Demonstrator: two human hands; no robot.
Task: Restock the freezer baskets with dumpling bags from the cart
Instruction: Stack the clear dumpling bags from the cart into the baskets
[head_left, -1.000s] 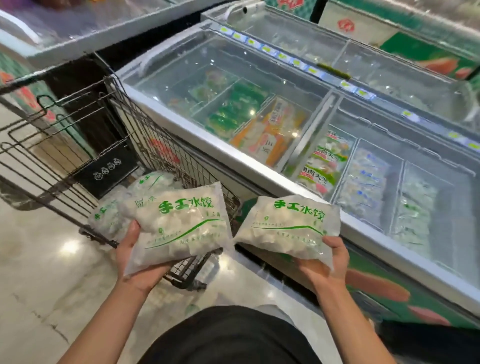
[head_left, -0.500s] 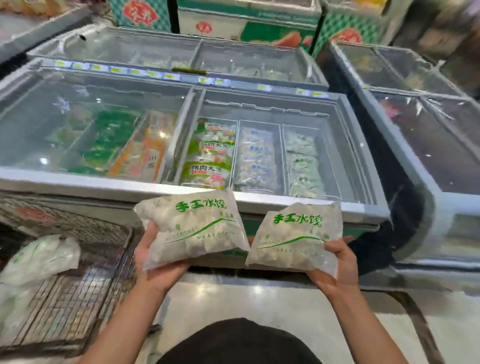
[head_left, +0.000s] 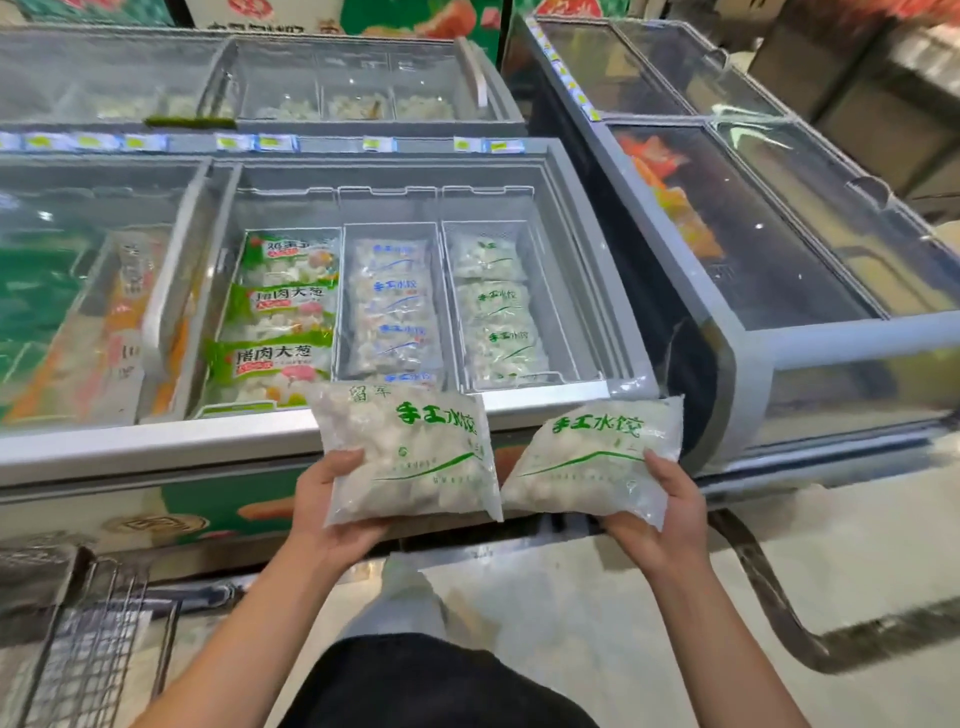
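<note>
Our left hand gripping one dumpling bag, our right hand gripping a second bag, both near the freezer front rim, open baskets beyond, cart near left.

Left hand holds one dumpling bag, right hand another bag, side by side, just before the chest freezer's front rim. In the freezer, three baskets in a row: left basket, middle basket, right basket, all holding bags. Second freezer to the right. Cart at lower left, on the floor.
</note>
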